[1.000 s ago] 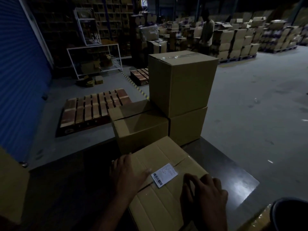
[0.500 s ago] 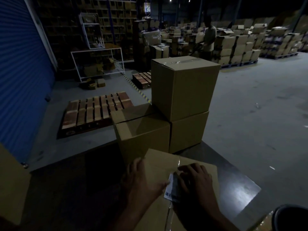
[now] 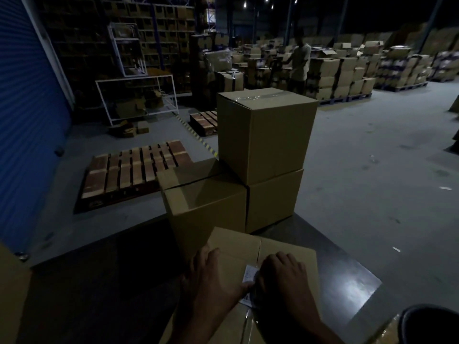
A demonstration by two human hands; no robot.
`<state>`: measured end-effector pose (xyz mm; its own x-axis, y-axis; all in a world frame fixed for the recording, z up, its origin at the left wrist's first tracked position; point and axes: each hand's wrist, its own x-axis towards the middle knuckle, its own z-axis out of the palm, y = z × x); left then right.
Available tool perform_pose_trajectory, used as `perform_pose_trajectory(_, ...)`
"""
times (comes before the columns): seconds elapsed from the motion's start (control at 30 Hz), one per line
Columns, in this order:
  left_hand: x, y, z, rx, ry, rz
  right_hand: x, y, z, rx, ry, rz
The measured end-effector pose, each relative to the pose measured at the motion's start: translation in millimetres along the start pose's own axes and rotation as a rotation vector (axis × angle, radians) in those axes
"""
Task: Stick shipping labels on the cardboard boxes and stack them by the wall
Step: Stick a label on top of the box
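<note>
A cardboard box lies on the dark table right in front of me, its taped seam running down the top. A white shipping label sits on that top, mostly covered. My right hand lies flat over the label with fingers spread. My left hand rests flat on the box's left part, its thumb touching the label's edge. Behind stand three more boxes: a low one at left, another at right, and a tall taped box stacked on top.
A blue roller door forms the wall at left. Wooden pallets lie on the grey floor beyond the table. A cardboard piece stands at the near left. A person works among stacked cartons far back. A dark round object sits at bottom right.
The label lay uncovered a second ago; my right hand has moved onto it and both hands have slid together over the box top. The view has tilted up slightly.
</note>
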<state>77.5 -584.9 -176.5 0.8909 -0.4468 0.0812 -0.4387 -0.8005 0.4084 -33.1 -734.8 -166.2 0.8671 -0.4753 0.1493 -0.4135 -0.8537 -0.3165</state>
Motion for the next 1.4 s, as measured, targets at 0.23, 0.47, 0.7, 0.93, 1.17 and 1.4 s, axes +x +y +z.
perform_pose_trajectory(0.23,1,-8,7,-0.166,0.038,-0.026,-43,16,-5,-0.085,0.201,0.307)
perform_pose_trajectory(0.47,-3,-37,6,-0.404,0.078,-0.13,-41,12,-12,0.033,0.115,0.186)
perform_pose_trajectory(0.7,-49,-54,0,-0.646,-0.021,-0.22,34,17,4,0.016,0.031,-0.01)
perform_pose_trajectory(0.93,-42,-44,-11,-0.453,0.066,-0.127,48,18,7,-0.005,0.088,-0.206)
perform_pose_trajectory(1.17,4,-9,-4,-0.079,0.155,0.075,-6,-9,27,-0.05,0.097,-0.01)
perform_pose_trajectory(1.4,8,-19,25,-0.047,0.267,0.157,-9,-23,20,0.091,0.159,0.096)
